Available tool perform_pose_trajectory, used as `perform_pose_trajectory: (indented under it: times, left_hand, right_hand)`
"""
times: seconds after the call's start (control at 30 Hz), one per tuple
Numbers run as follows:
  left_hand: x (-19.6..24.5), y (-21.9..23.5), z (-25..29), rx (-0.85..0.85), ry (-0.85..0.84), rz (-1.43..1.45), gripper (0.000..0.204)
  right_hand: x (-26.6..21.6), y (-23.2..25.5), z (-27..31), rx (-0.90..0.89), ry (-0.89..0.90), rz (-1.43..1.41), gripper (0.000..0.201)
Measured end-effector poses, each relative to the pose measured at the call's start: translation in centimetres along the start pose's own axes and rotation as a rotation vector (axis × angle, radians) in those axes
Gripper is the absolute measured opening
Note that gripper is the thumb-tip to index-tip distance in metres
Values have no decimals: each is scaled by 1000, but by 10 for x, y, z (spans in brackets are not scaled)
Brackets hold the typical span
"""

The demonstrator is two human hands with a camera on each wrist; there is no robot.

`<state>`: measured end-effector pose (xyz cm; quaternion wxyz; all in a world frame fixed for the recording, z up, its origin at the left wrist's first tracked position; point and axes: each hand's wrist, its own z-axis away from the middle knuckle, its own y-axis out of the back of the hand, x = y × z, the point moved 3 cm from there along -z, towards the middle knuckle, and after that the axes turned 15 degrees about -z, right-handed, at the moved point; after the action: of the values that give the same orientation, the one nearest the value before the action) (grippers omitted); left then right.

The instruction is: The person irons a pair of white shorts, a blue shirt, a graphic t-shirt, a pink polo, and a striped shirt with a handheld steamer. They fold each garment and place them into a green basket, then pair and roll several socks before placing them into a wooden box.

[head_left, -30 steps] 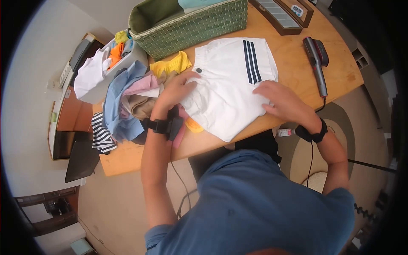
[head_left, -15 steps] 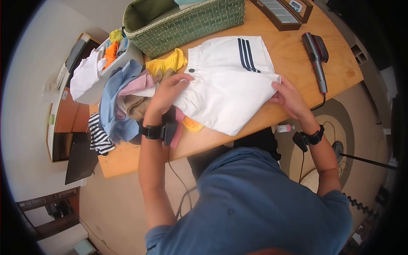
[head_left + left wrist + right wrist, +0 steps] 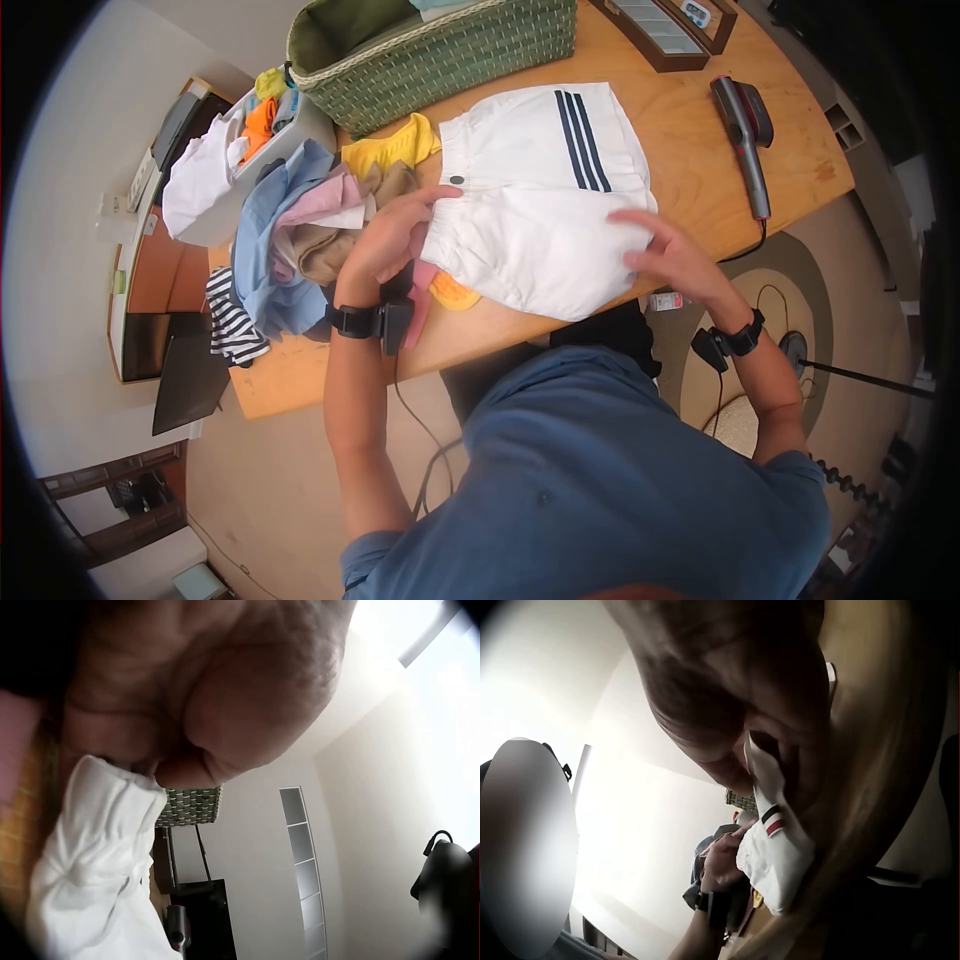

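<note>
White shorts (image 3: 540,215) lie on the wooden table (image 3: 680,200), waistband toward the left, three dark stripes running along the far leg. A dark button sits on the waistband. My left hand (image 3: 390,240) pinches the waistband edge below that button; in the left wrist view the gathered white waistband (image 3: 112,802) runs up between thumb and fingers. On the opposite side, my right hand (image 3: 675,255) is at the near leg's hem. The right wrist view has the hem cloth (image 3: 769,787) between that thumb and fingers, with a small striped tag (image 3: 772,820) on it.
Piled clothes (image 3: 290,230) lie left of the shorts, beside a yellow garment (image 3: 390,150) and a white bin (image 3: 235,195) of clothes. Behind stands a green woven basket (image 3: 440,75). A corded grey handheld appliance (image 3: 742,145) and an open compartment box (image 3: 655,35) are at the right.
My right hand went right to the leg hem and lifted it, then came back left and lower as the cloth settled. My left hand stayed at the waistband, shifting slightly left.
</note>
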<state>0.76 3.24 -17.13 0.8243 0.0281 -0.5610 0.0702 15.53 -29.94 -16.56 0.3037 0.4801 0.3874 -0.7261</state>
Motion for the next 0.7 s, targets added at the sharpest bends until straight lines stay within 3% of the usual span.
perform_pose_trajectory:
  times: [0.1, 0.2, 0.3, 0.37, 0.47, 0.53, 0.6, 0.63, 0.7]
  left_hand:
    - [-9, 1, 1, -67, 14, -34, 47]
    - [2, -12, 10, -135, -27, -32, 49]
    - [-1, -13, 11, -165, -85, -192, 50]
    - [0, -15, 11, -161, -79, -312, 47]
    - [-1, -12, 2, -111, -58, -518, 36]
    - [12, -16, -4, 18, -117, -451, 30]
    - [24, -11, -16, 138, -210, -469, 23]
    - [33, -6, -21, 162, -58, -293, 27]
    - [30, 5, -42, 246, 46, -209, 36]
  right_hand:
    - [4, 8, 2, -58, -157, 198, 36]
    - [-2, 9, 5, 81, -109, -492, 26]
    - [12, 15, 7, 126, -200, -379, 23]
    - [12, 24, 11, -38, -283, -192, 23]
    - [11, 31, 7, -123, -160, -455, 24]
    - [-7, 40, -6, -139, 11, -639, 25]
    - [-24, 46, -29, 53, 109, -953, 29]
    - [-18, 71, -54, -264, 222, -1162, 38]
    - [-31, 71, -82, 42, 155, -1099, 45]
